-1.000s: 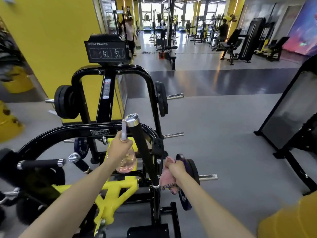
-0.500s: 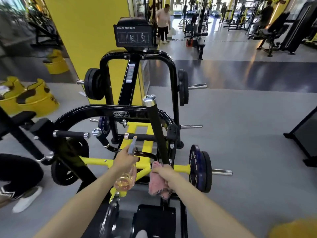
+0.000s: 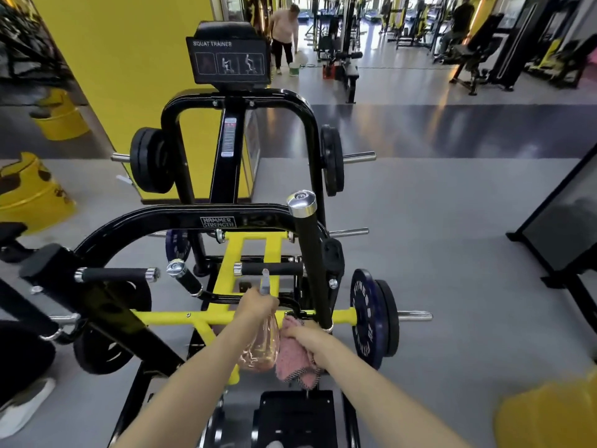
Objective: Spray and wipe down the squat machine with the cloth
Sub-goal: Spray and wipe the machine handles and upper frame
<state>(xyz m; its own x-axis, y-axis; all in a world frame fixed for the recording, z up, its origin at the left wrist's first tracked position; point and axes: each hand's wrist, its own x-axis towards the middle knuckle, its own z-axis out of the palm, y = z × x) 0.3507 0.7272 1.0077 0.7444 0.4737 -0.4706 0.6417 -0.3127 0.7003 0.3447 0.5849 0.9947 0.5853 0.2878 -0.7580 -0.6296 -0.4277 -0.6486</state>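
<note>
From the head camera, you look down over the squat machine [image 3: 181, 218], whose black frame carries a sign [image 3: 227, 59] reading "SQUAT TRAINER" at the top.

Your left hand [image 3: 256, 307] reaches forward over the middle of the machine. Its fingers are wrapped round the neck of a clear spray bottle [image 3: 261, 347], which holds a pale liquid. The bottle's body hangs below your fist and its nozzle points up and away from you.

Your right hand [image 3: 307, 337] is just beside the bottle. Its fingers are closed over a pink cloth [image 3: 292, 360], bunched under the palm. The cloth's loose, dark-edged end hangs down toward the black footplate. Its top edge touches the machine where the upright handle [image 3: 310, 263] with the chrome cap meets the yellow crossbar [image 3: 174, 316].

A blue weight plate [image 3: 365, 318] sits on the crossbar's right end, near your right hand.

The machine stands on a grey floor [image 3: 452, 253]. Far behind it, a person [image 3: 284, 30] bends over a bucket.
</note>
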